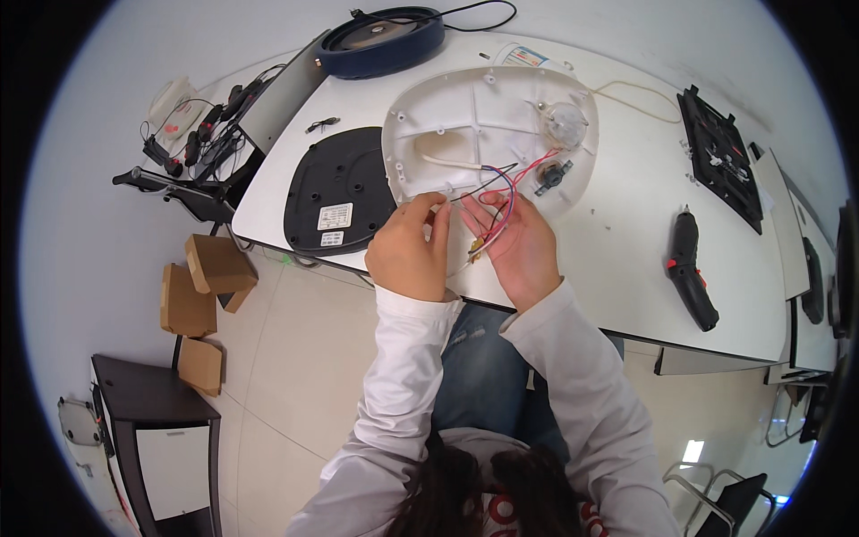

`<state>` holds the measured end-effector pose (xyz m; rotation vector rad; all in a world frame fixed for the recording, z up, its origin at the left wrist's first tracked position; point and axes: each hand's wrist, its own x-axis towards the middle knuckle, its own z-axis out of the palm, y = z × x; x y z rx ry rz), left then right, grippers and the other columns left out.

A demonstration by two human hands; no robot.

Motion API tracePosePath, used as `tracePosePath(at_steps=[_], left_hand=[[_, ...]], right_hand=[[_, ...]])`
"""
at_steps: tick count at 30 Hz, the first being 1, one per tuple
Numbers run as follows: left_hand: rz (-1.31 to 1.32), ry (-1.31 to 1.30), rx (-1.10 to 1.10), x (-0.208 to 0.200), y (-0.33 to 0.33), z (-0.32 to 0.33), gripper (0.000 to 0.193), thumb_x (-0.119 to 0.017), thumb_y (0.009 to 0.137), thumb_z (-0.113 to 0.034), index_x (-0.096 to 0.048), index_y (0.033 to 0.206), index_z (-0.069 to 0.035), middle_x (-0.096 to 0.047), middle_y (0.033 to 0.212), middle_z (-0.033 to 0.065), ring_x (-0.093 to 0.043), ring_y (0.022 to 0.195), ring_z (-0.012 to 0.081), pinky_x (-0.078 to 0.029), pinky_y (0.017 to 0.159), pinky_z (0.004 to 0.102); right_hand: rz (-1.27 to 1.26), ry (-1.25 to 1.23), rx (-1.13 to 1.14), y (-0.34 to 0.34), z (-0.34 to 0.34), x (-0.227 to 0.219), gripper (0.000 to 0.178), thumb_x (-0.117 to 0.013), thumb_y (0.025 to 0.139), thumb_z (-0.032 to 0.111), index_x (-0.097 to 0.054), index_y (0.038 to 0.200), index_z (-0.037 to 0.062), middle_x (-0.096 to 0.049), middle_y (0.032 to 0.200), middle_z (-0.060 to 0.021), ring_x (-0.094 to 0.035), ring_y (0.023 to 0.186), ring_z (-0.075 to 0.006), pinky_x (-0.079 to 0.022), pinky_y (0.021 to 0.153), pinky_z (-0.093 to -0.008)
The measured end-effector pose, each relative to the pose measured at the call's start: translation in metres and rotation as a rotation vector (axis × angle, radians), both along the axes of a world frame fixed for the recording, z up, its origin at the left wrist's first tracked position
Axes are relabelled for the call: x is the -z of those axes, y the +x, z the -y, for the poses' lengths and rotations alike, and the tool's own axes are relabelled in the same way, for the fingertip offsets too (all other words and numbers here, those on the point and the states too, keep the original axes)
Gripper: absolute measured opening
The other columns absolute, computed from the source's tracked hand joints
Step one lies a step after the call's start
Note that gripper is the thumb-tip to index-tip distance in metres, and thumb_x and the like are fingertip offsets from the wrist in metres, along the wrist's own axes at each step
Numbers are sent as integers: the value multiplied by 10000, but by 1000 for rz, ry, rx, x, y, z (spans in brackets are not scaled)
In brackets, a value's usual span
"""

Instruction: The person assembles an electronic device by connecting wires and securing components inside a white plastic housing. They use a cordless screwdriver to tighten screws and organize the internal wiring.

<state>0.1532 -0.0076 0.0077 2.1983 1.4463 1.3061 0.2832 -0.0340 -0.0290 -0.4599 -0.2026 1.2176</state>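
A white plastic housing (pixel 456 107) lies with its hollow, ribbed inside facing up. My left hand (pixel 407 246) pinches thumb and forefinger together at the end of a thin black wire (pixel 488 183). My right hand (pixel 523 251), palm partly up, holds a bundle of red, blue and white wires (pixel 512 192) across its fingers. A small yellowish part (pixel 477 244) hangs among these wires at the palm. Inside the housing sit a clear round part (pixel 564 125) and a dark knob-like part (pixel 553 176). A white sleeved cable (pixel 452 163) comes out near the oval opening.
Left of the housing lies a black base plate (pixel 335 183) with labels. A dark blue round base (pixel 380 45) stands behind. To the right are a black cordless screwdriver (pixel 687 268) and an open black tool case (pixel 723 157). Loose screws (pixel 608 226) dot the white table (pixel 617 277).
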Motion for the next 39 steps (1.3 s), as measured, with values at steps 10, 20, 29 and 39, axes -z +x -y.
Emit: tracePosePath(at_steps=[10, 20, 29, 39], left_hand=[[20, 29, 36, 13, 3, 5, 171, -730, 853, -115, -731, 1023, -98, -672, 1015, 51, -591, 575, 154, -457, 520, 281], [74, 116, 48, 18, 3, -9, 176, -737, 832, -51, -705, 1004, -77, -677, 1011, 50, -606, 578, 148, -481, 529, 265], [61, 149, -45, 20, 8, -12, 172, -740, 822, -72, -699, 979, -130, -677, 1018, 0, -603, 551, 143, -478, 520, 265], [-70, 80, -67, 8, 10, -10, 152, -724, 835, -114, -702, 982, -146, -673, 1014, -2, -630, 573, 197, -487, 560, 312]], right_hand=[[-15, -17, -48, 3, -2, 4, 171, -420, 1028, 181, -485, 1078, 30, -617, 1087, -163, -600, 1163, -405, -469, 1028, -495], [349, -117, 133, 1, 26, -16, 157, -469, 1047, 207, -503, 1117, 71, -583, 1275, -122, -565, 1243, -312, -454, 1042, -427], [634, -176, 114, 7, 42, -12, 255, -573, 1013, 246, -544, 1162, 42, -568, 1139, -53, -610, 1044, -166, -539, 883, -342], [871, -193, 43, 26, 29, -13, 216, -584, 993, 154, -570, 1143, 0, -604, 1069, -82, -667, 881, -153, -581, 724, -273]])
